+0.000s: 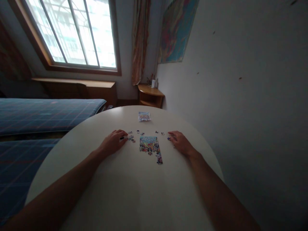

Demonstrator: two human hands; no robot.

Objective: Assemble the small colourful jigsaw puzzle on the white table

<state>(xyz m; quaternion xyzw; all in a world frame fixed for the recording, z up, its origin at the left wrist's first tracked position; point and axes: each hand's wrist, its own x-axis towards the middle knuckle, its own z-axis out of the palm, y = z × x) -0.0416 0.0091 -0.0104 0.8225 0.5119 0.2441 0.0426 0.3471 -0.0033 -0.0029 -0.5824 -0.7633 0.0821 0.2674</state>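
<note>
A partly assembled jigsaw puzzle (148, 144) with a colourful, busy picture lies on the white round table (134, 192). Its lower edge is uneven, and a strip of joined pieces runs down at the right. To its left, my left hand (114, 141) rests on the table with thumb and fingers apart, beside a cluster of loose puzzle pieces (131, 138). On the other side, my right hand (180, 141) lies with its fingers loosely spread. Close to its fingertips is a dark blue puzzle piece (168, 138); whether they touch is too small to tell.
More loose pieces (142, 133) are scattered above the puzzle. A small printed picture packet (144, 116) lies farther back on the table. A bed with a blue plaid cover (48, 112) stands at the left, a white wall (240, 112) at the right, and a wooden corner shelf (151, 90) behind.
</note>
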